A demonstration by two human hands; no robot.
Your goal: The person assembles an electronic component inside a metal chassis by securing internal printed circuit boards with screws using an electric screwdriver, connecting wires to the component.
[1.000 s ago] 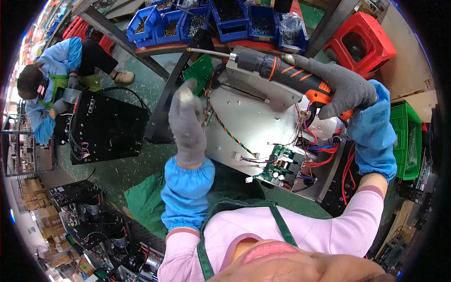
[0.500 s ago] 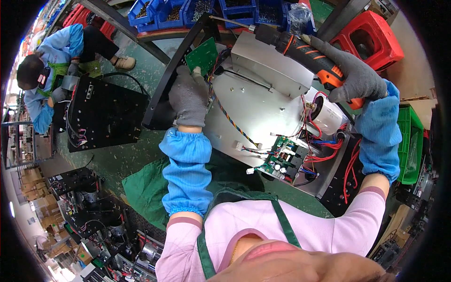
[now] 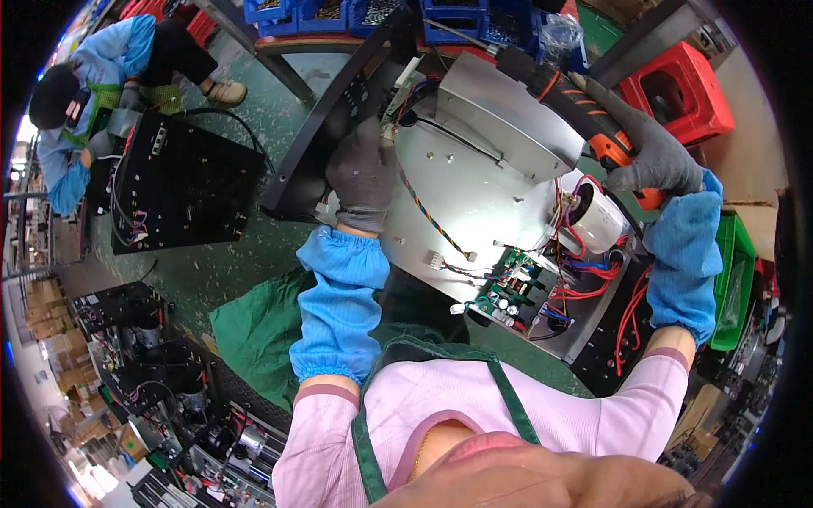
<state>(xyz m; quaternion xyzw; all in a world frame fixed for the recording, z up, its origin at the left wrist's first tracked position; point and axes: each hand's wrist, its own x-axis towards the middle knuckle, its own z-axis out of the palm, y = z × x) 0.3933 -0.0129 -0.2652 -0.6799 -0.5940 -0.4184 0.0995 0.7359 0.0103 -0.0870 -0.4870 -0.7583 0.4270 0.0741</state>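
My right hand [image 3: 656, 152], in a grey glove, is wrapped round the grip of a black and orange power screwdriver [image 3: 584, 110]. Its long bit points left, toward the upper end of a black panel [image 3: 326, 127]. At that panel's inner side my gloved left hand [image 3: 364, 173] is closed on a circuit board [image 3: 400, 91], which shows nearly edge-on; the fingertips are partly hidden. Beneath both hands lies an open metal chassis [image 3: 461, 199] with a raised silver box section [image 3: 508, 114]. Twisted coloured wires [image 3: 432, 222] cross it to a second green circuit board [image 3: 518, 288], beside a white cylinder [image 3: 600, 222].
Blue bins [image 3: 368, 15] of small fasteners line the far side. A red plastic stool [image 3: 677, 93] and a green crate [image 3: 735, 279] stand at the right. On the left, a co-worker [image 3: 97, 93] handles another black unit [image 3: 190, 182]. Several more units [image 3: 157, 372] sit at lower left.
The board in my left hand has turned from showing its green face to nearly edge-on, closer to the black panel. The power screwdriver has shifted slightly right and down in view.
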